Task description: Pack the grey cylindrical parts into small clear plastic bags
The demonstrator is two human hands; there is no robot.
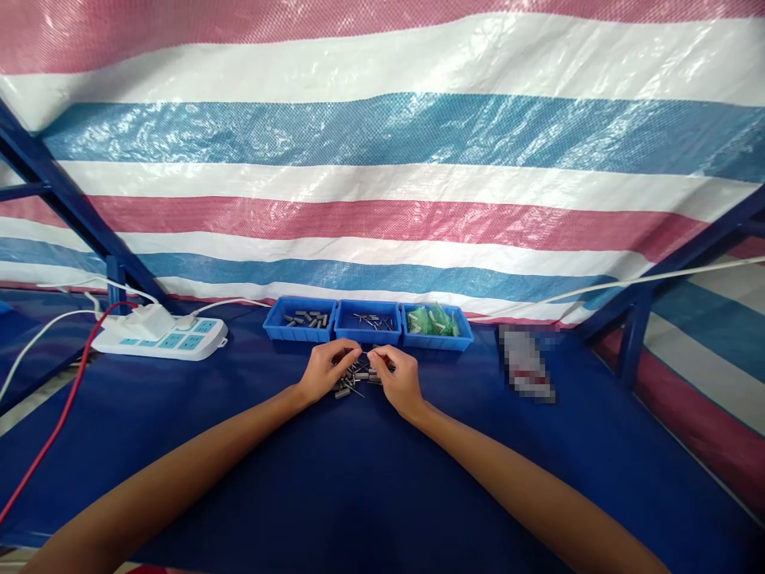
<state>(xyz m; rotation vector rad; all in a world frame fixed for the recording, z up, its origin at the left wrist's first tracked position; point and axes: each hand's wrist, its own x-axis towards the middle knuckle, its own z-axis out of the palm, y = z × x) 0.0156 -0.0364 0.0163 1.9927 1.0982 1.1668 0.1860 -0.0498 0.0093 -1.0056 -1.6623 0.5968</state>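
Observation:
My left hand (329, 370) and my right hand (397, 378) meet fingertip to fingertip over the table, each closed in a pinch. A thin, light metal pin (365, 351) seems to bridge the small gap between their fingertips; its ends are hidden by the fingers. Just beneath lies a loose pile of grey metal cylinders (343, 393) and thin pins (357, 391), partly covered by both hands. Behind them stand three blue bins in a row: the left bin (299, 330) holds grey cylinders, the middle bin (367, 336) thin pins, the right bin (439, 342) green plastic bags with small pieces.
A white power strip (203, 344) with plugs and cables lies at the left on the blue table (358, 494). The red cable (70, 399) runs down the left side. On the right is a blurred-out packet (527, 363). Striped sheeting (382, 183) hangs behind, between blue frame posts (634, 339).

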